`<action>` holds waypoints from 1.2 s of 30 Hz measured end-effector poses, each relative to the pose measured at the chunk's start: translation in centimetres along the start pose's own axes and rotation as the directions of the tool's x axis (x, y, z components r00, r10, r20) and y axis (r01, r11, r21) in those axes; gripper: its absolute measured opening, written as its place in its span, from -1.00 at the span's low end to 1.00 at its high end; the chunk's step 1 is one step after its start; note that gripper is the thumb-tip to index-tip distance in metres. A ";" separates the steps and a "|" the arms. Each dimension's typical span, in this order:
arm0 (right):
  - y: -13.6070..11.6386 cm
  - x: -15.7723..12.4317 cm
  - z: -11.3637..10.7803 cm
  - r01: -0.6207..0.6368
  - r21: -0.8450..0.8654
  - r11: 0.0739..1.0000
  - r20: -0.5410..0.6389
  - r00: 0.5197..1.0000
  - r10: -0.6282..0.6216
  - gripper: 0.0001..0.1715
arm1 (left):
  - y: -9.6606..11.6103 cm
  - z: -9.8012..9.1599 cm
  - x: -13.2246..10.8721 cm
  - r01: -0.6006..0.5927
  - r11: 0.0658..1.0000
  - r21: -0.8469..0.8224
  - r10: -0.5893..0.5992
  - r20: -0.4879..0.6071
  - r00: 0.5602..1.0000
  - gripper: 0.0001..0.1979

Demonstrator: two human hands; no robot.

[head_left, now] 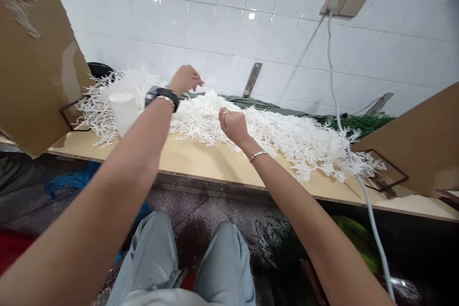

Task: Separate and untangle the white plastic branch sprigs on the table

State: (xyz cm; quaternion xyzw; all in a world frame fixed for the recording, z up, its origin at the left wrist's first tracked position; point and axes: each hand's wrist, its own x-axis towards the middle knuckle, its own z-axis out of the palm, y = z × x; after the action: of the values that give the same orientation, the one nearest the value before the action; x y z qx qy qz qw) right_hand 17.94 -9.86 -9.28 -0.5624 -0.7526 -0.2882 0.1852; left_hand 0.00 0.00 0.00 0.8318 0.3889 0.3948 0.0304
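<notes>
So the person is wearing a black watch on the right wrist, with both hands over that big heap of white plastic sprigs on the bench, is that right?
Not quite: the black watch is on the left wrist, as the head view shows; the right wrist carries only a thin bangle. The rest holds: the left hand and right hand are both over the heap of white plastic sprigs on the bench.

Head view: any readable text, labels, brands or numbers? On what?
None readable.
Watch on the left wrist: face turned away, no markings visible.
White cup: plain.
Cardboard sheets: torn tape only, no print.
Wall socket: no legible marking.
</notes>
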 end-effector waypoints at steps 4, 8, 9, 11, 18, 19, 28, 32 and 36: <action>0.9 0.2 0.9 -0.128 0.050 0.990 0.098 0.988 0.123 -0.58 | -2.2 -1.3 -0.6 0.054 0.980 -0.193 -0.078 -0.121 0.990 -0.79; 2.3 1.1 2.6 -0.442 0.069 0.895 0.227 0.880 0.417 -0.71 | -1.6 -1.1 -0.9 0.008 0.957 -0.289 0.006 0.047 0.999 -0.79; 2.4 1.3 2.9 -0.486 0.088 0.869 0.259 0.854 0.451 -0.68 | -1.2 -0.9 -0.9 0.023 0.953 -0.304 0.006 0.094 0.996 -0.80; 2.2 1.5 3.1 -0.527 0.151 0.836 0.284 0.833 0.474 -0.64 | -0.4 -0.4 -0.8 0.093 0.939 -0.330 -0.020 0.216 0.976 -0.81; 0.9 3.1 1.4 -0.596 0.480 0.644 0.314 0.802 0.508 -0.39 | 1.8 1.4 -0.7 0.160 0.905 -0.393 0.011 0.397 0.918 -0.87; 0.8 3.4 1.1 -0.601 0.597 0.531 0.339 0.789 0.513 -0.29 | 2.0 1.7 -0.8 0.159 0.905 -0.395 0.016 0.405 0.914 -0.89; 2.2 3.1 -0.5 -0.317 0.918 0.240 0.184 0.873 0.451 -0.46 | 4.9 2.4 -1.9 0.161 0.915 -0.370 -0.012 0.373 0.928 -0.84; 0.6 2.8 -1.8 -0.333 0.943 0.000 0.297 0.842 0.451 -0.43 | 6.5 3.6 -2.0 0.307 0.892 -0.333 -0.246 0.213 0.946 -0.72; -2.6 2.4 -4.5 -0.372 0.830 -0.415 0.542 0.712 0.447 -0.50 | 7.6 5.1 -1.8 0.303 0.899 -0.316 -0.296 0.072 0.953 -0.71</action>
State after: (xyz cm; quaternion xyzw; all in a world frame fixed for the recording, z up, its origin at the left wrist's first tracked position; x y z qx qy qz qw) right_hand 14.56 -11.52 -5.00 -0.4427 -0.4053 0.4656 0.6504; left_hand 7.51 -5.21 -1.90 0.7501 0.4419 0.4346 0.2307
